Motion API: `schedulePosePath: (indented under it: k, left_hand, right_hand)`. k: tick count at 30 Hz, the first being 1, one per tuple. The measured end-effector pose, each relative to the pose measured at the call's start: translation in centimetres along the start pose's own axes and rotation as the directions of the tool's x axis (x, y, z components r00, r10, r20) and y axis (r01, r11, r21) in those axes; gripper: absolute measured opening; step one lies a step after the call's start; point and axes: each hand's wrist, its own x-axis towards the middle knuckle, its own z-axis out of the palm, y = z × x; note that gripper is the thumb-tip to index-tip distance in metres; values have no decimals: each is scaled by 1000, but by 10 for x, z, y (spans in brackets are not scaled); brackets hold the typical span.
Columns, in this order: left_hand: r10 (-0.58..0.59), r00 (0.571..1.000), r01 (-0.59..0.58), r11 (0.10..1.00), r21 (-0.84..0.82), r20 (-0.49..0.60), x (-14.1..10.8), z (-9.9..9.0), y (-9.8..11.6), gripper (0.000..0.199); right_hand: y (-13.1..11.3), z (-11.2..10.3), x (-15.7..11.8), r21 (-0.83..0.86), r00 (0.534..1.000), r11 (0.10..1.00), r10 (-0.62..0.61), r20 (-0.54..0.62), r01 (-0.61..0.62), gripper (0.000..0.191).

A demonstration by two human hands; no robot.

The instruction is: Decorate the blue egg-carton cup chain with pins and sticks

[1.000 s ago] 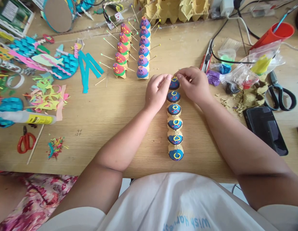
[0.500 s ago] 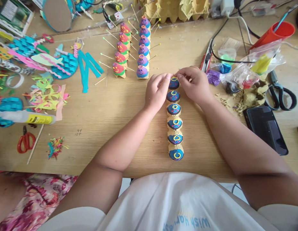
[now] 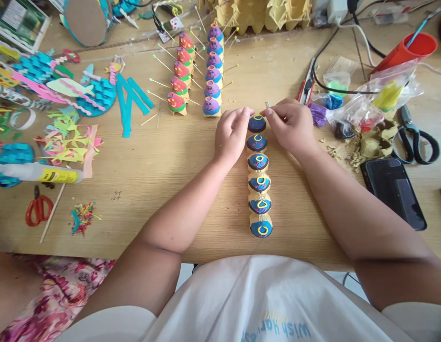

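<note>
A strip of egg-carton cups (image 3: pixel 259 183), with blue clay faces, dark rims and yellow rings, lies lengthwise on the table in front of me. My left hand (image 3: pixel 231 135) is closed in a pinch beside the left edge of the farthest cup (image 3: pixel 257 124); whatever its fingertips hold is hidden. Across the same cup, my right hand (image 3: pixel 290 124) pinches a small, thin stick (image 3: pixel 267 105), whose pale end pokes up above the thumb.
Two finished-looking strips stand farther back, one red and green (image 3: pixel 178 86), one purple (image 3: pixel 213 73), with pins sticking out. Right are a cutter (image 3: pixel 307 85), clay bags (image 3: pixel 386 97), black scissors (image 3: pixel 415 135) and a phone (image 3: pixel 394 190). Left are paper scraps (image 3: pixel 69 135) and a glue bottle (image 3: pixel 45 173).
My right hand has shifted slightly right, away from the left fingertips, and the thin stick now shows above its thumb. More of the farthest cup is uncovered. The strip stays in place.
</note>
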Motion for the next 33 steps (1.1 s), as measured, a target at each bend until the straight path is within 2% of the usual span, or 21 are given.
schedulePosePath:
  k: [5, 10, 15, 21, 27, 33]
  left_hand:
    - [-32, 999, 32, 999, -13, -11, 1, -2, 7, 72]
    - [-59, 997, 57, 997, -54, -44, 1, -2, 9, 75]
    - [-85, 996, 85, 996, -22, -27, 0, -4, 11, 78]
    - [-42, 999, 41, 999, -23, -18, 1, -4, 2, 71]
    - [60, 998, -60, 998, -14, -28, 0, -4, 2, 62]
    - [147, 988, -148, 989, 27, 49, 0, -3, -4, 57]
  right_hand:
    - [-3, 0, -3, -39, 1000, 999, -21, 17, 22, 43]
    - [-2, -1, -4, -42, 999, 998, -39, -20, 38, 51]
    - [1, 2, -6, -88, 994, 990, -108, -11, 106, 54]
    - [2, 3, -7, -139, 989, 980, -145, -14, 142, 54]
    - [5, 3, -7, -119, 989, 982, -148, -21, 144, 49]
    - [8, 3, -7, -107, 989, 984, -141, 37, 145, 45]
